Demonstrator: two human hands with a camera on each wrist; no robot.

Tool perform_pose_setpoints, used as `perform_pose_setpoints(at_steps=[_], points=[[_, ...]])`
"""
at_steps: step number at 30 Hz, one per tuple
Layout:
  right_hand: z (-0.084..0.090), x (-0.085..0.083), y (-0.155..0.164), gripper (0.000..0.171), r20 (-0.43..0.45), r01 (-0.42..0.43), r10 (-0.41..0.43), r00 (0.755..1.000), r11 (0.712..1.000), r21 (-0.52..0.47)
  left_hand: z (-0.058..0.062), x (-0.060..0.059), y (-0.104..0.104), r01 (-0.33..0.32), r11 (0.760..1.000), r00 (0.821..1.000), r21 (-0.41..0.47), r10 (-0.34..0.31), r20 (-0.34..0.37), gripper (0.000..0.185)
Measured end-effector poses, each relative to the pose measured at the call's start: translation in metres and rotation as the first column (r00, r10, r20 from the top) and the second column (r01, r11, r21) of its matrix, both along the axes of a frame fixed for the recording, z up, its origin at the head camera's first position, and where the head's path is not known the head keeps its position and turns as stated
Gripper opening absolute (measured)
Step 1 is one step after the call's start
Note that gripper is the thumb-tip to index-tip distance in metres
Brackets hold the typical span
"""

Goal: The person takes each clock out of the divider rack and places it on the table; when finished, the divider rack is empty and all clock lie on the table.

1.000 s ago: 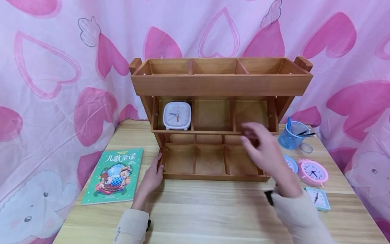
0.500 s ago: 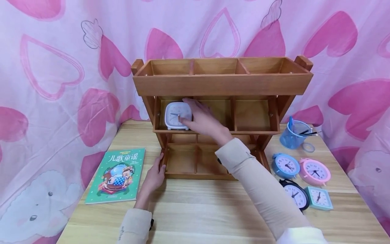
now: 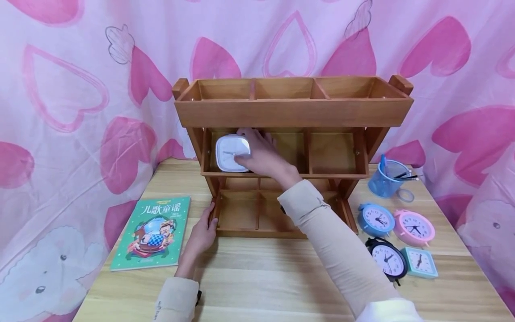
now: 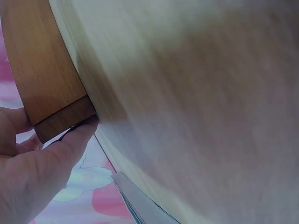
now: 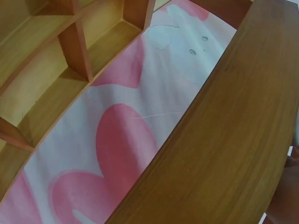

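In the left middle-tier compartment of the wooden shelf (image 3: 293, 114) is a white square alarm clock (image 3: 225, 150). My right hand (image 3: 261, 154) grips the clock's right side, with the thumb across its face and the other fingers at the top and behind. Glare washes out most of the dial. Only a dark sliver of the right hand (image 5: 285, 193) shows in the right wrist view; a board hides the clock there. At the shelf's lower left corner, my left hand (image 3: 204, 230) holds the side piece. Its thumb and fingers pinch the wooden end (image 4: 65, 119) in the left wrist view.
A green children's book (image 3: 152, 235) lies left of the shelf. On the right stand a blue pen cup (image 3: 385, 181), a ring (image 3: 405, 195), and blue (image 3: 376, 219), pink (image 3: 414, 227), black (image 3: 387, 259) and mint (image 3: 420, 262) clocks. A heart-patterned curtain (image 3: 293, 40) hangs behind.
My right hand has moved left from the shelf's right side to the white clock and grips it. The clock has tipped slightly, its face catching glare. The left hand has stayed at the shelf's corner.
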State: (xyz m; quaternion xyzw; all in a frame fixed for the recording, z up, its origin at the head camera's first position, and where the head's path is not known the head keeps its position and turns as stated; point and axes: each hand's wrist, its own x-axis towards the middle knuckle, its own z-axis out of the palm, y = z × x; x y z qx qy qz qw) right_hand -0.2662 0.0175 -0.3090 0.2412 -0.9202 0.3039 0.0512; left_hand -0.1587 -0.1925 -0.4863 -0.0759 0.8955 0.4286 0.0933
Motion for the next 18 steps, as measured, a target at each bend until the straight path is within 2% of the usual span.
perform_pose_setpoints(at_steps=[5, 8, 9, 12, 15, 18], points=[[-0.004, 0.002, 0.006, 0.043, -0.053, -0.034, 0.027, 0.998, 0.99, -0.137, 0.0, 0.001, 0.001, 0.003, 1.0, 1.0, -0.001, -0.003, -0.013, 0.056], [-0.007, 0.006, 0.01, 0.036, -0.094, -0.039, 0.017, 0.995, 0.971, -0.235, -0.001, 0.001, 0.001, 0.004, 1.0, 1.0, -0.004, -0.004, -0.015, 0.055], [-0.008, 0.008, 0.011, 0.035, -0.136, -0.061, 0.023, 0.99, 0.958, -0.28, -0.001, 0.002, 0.001, 0.004, 1.0, 1.0, -0.004, -0.004, -0.015, 0.055], [-0.009, 0.023, 0.017, 0.035, -0.263, -0.152, 0.043, 0.964, 0.898, -0.412, -0.001, 0.003, 0.001, 0.009, 1.0, 1.0, -0.008, -0.009, -0.017, 0.055], [-0.004, 0.045, 0.027, 0.036, -0.391, -0.286, 0.078, 0.917, 0.813, -0.508, 0.0, 0.004, 0.001, 0.005, 1.0, 1.0, -0.01, -0.005, -0.02, 0.055], [-0.001, 0.07, 0.045, 0.037, -0.408, -0.342, 0.106, 0.907, 0.749, -0.567, 0.001, 0.003, 0.002, 0.004, 1.0, 1.0, -0.009, -0.004, -0.025, 0.055]])
